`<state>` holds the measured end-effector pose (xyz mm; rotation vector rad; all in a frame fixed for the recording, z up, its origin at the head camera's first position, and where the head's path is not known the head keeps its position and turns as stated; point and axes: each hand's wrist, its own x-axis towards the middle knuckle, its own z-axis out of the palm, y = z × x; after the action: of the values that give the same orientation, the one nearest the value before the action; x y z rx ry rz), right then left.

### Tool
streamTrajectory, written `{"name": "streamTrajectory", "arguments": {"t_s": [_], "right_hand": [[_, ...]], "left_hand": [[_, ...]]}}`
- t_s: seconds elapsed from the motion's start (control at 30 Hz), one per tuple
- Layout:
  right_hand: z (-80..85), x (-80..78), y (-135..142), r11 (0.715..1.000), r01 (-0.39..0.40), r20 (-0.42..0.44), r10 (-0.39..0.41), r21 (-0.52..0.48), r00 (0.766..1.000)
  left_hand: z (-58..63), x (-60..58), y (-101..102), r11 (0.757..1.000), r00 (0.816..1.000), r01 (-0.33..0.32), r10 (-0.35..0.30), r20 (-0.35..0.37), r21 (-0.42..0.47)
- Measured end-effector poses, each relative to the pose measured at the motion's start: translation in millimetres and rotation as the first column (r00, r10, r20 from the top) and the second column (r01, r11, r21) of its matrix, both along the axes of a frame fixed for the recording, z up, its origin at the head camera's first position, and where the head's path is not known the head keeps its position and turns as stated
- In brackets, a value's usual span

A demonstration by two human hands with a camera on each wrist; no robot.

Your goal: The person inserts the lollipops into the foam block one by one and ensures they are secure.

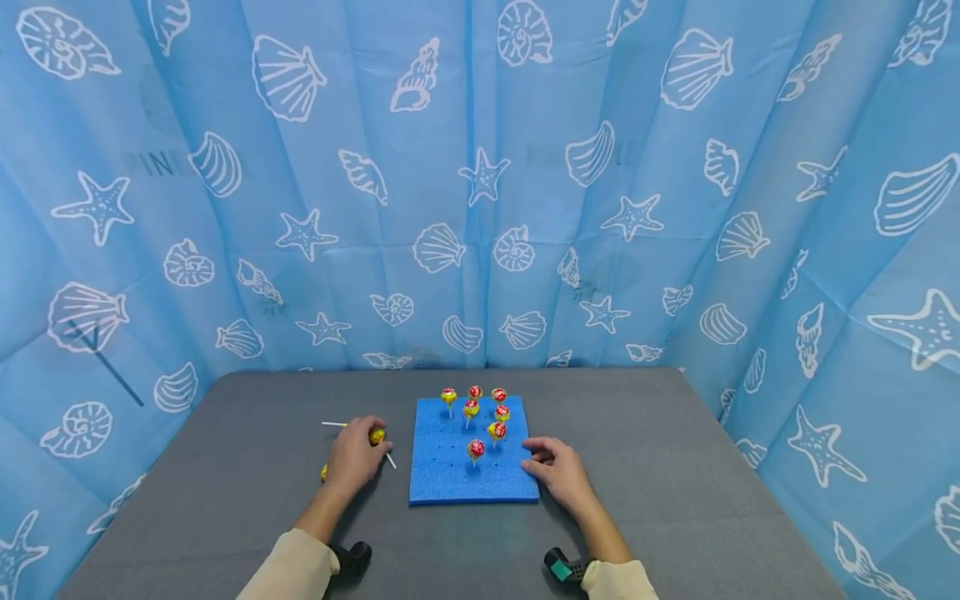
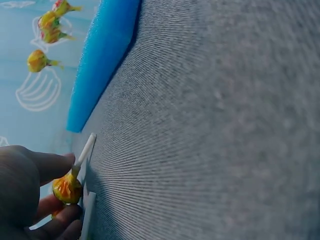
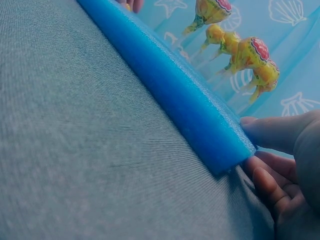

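My left hand (image 1: 356, 454) is at the table left of a blue foam board (image 1: 442, 485). Its thumb and fingers pinch a yellow-wrapped lollipop (image 2: 67, 189), whose white stick points toward the board in the left wrist view. Beside those fingers lies another white stick (image 2: 88, 215). My right hand (image 1: 561, 475) holds the board's right edge, thumb (image 3: 255, 129) on top and the other fingers at its side. Several red-and-yellow lollipops stand upright in the board, among them a front one (image 1: 476, 450) set apart from the cluster behind.
Past the left hand, a white stick (image 1: 332, 424) pokes out, and a bit of yellow candy (image 1: 324, 473) shows by the wrist. The grey table (image 1: 652, 467) ends at a blue curtain (image 1: 480, 275) printed with white shells. A dark strap device (image 1: 564, 568) sits at each wrist.
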<state>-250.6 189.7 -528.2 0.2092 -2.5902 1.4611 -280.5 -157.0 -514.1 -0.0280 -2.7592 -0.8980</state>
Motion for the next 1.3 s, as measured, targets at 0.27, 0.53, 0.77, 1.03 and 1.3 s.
{"name": "streamTrajectory", "arguments": {"t_s": [0.27,0.53,0.77,1.03,1.3], "right_hand": [[0.6,0.5,0,1.000,0.006,0.000,-0.006,0.006,1.000],[0.1,1.8,-1,1.000,0.004,0.005,-0.004,0.018,1.000],[1.0,2.0,-1,1.000,-0.002,0.001,0.002,0.012,1.000],[-1.8,-0.2,0,1.000,0.012,0.002,-0.012,0.024,1.000],[-2.8,-1.4,0,1.000,0.011,-0.004,-0.011,0.012,1.000]], "left_hand": [[-1.1,-5.3,1,0.998,1.000,-0.005,0.003,0.022,0.068],[-1.9,-6.0,-2,0.990,1.000,-0.025,0.023,0.014,0.139],[3.3,-8.7,-1,0.983,0.999,-0.019,0.027,-0.043,0.184],[15.8,-14.6,2,0.980,0.995,-0.011,0.030,-0.095,0.197],[28.0,-22.6,8,0.978,0.990,0.004,0.025,-0.139,0.208]]}}
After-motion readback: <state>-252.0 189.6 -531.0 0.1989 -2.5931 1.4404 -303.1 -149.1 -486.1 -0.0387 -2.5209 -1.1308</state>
